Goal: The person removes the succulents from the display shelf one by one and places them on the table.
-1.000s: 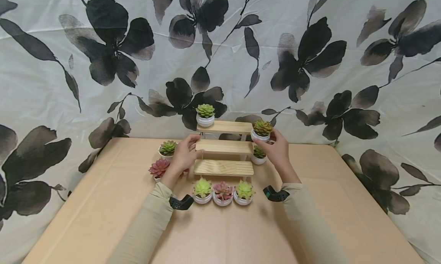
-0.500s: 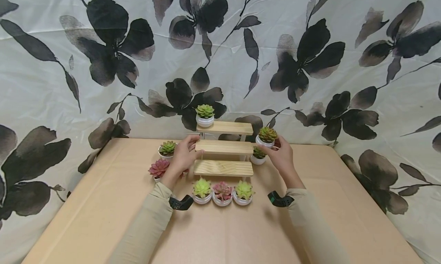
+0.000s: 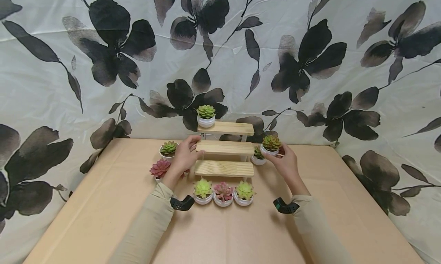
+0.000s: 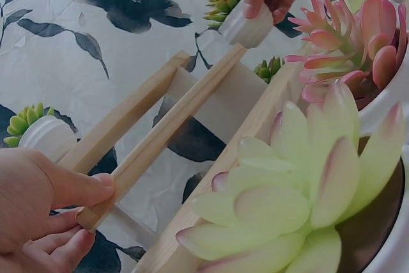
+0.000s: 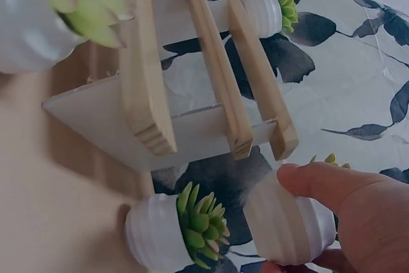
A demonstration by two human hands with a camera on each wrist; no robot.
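Observation:
A wooden three-tier display stand (image 3: pixel 225 147) with white side supports stands on the table. My left hand (image 3: pixel 185 155) pinches the left end of its middle board (image 4: pixel 167 137), thumb on top and fingers underneath. On the right, my right hand (image 3: pixel 285 163) holds a potted succulent (image 3: pixel 271 143) by its white pot (image 5: pixel 284 218), raised off the table. The held plant is beside the stand, apart from the boards. Just below and left of it sits another green potted succulent (image 3: pixel 258 155) on the table. One bright green succulent (image 3: pixel 206 115) stands at the top board's left end.
Along the stand's front sit a light green succulent (image 3: pixel 203 190), a pink one (image 3: pixel 223 194) and another light green one (image 3: pixel 244 192). Left of it are a green succulent (image 3: pixel 168 149) and a dark pink one (image 3: pixel 160 168), near my left wrist. Floral cloth (image 3: pixel 241 103) hangs behind.
My right hand has moved right and downward with the held succulent, away from the stand. The left hand keeps its hold on the middle board.

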